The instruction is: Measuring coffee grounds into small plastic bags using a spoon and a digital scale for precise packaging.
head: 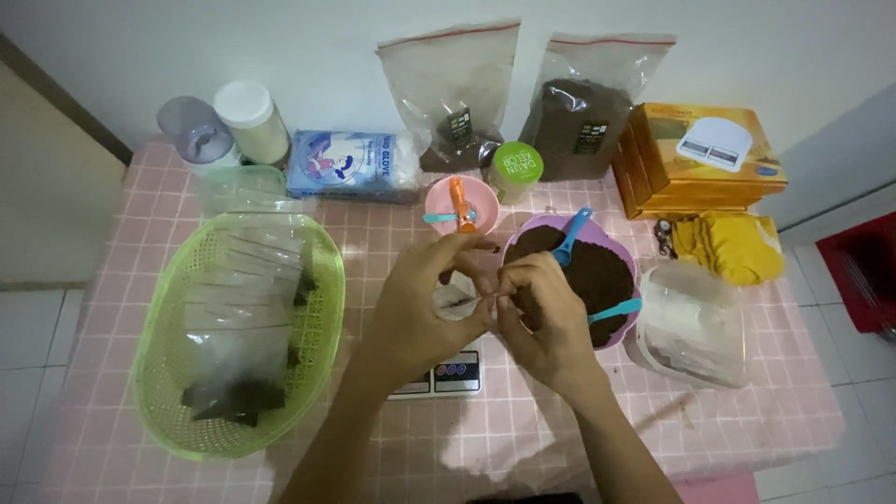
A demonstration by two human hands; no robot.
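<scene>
Left hand [420,303] and right hand [541,317] both pinched shut on small clear bag [459,301], held over scale [446,375] mid-bench. Purple bowl [611,245] of brown powder with blue scoops just right, in reach. Green basket [177,373] of filled bags left.

Pink-checked table [747,420] w/ white wall [327,56], pale, maybe tiled, floor [33,336].

Both hands hid most of the small digital scale [446,373]; only its front strip showed. The little clear bag [459,301] pinched between the left hand [425,303] and right hand [541,317] was too blurred to make out. The red crate [863,271] ran off the right edge.
</scene>
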